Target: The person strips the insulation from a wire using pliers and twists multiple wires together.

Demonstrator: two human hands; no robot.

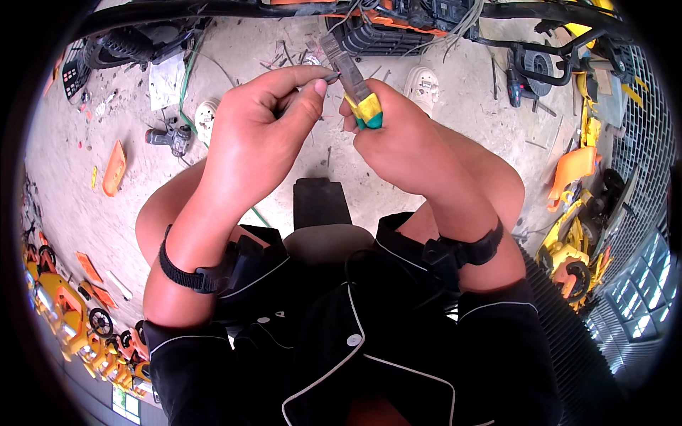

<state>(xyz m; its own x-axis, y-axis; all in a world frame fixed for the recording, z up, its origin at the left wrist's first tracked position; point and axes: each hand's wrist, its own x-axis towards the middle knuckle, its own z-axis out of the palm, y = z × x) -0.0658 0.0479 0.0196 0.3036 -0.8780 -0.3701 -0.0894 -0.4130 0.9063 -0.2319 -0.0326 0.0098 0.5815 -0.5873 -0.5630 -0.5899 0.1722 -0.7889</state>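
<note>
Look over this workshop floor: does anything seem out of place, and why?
A power tool lies on the floor near the left shoe, and a curved orange piece lies farther left; both look misplaced, loose where feet could tread.

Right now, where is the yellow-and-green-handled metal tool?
The tool is in the right hand, beside the left hand, at the head view's top centre.

1. A cordless drill (169,139) lies on the concrete floor (67,153) at left.
2. Further left rests a curved orange panel (114,169), a small yellow piece (94,177) beside it.
3. Far left, a white sheet (167,84) lies flat.
4. An orange shell (574,169) stands right, near a brick wall (641,121).
</note>
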